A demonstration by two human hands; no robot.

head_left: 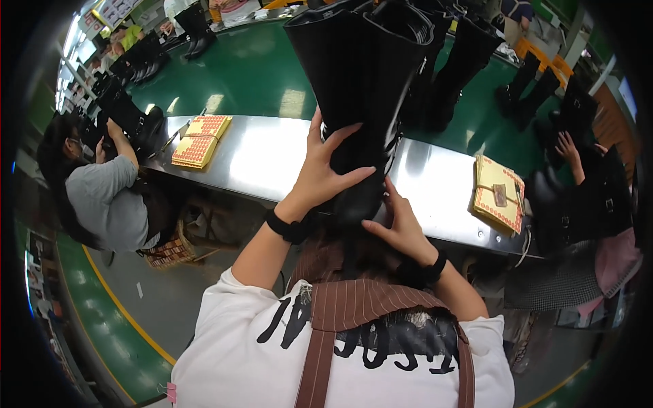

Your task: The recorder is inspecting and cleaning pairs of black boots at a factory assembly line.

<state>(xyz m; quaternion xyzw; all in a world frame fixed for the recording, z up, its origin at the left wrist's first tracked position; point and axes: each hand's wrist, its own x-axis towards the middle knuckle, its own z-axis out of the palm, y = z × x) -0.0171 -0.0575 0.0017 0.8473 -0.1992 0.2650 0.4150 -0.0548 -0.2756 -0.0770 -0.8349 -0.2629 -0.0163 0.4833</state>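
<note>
A pair of tall black boots (357, 81) stands upright right in front of me at the metal edge of the bench, their tops reaching the upper edge of the view. My left hand (330, 166) lies against the near boot's left side around the ankle, thumb and fingers spread over the shaft. Lower down, my right hand (400, 228) cups the foot part from the right, its thumb at the front and fingers at the side. Both hands touch the boot with fingers curved round it. A dark band circles each wrist.
Metal edging (258, 153) borders the green bench (245, 75). Bundled yellow cards with red print (201, 141) lie left, another bundle (498, 194) right. More black boots (466, 61) stand behind. A co-worker (102, 190) sits left; another's hand (570, 151) holds boots at right.
</note>
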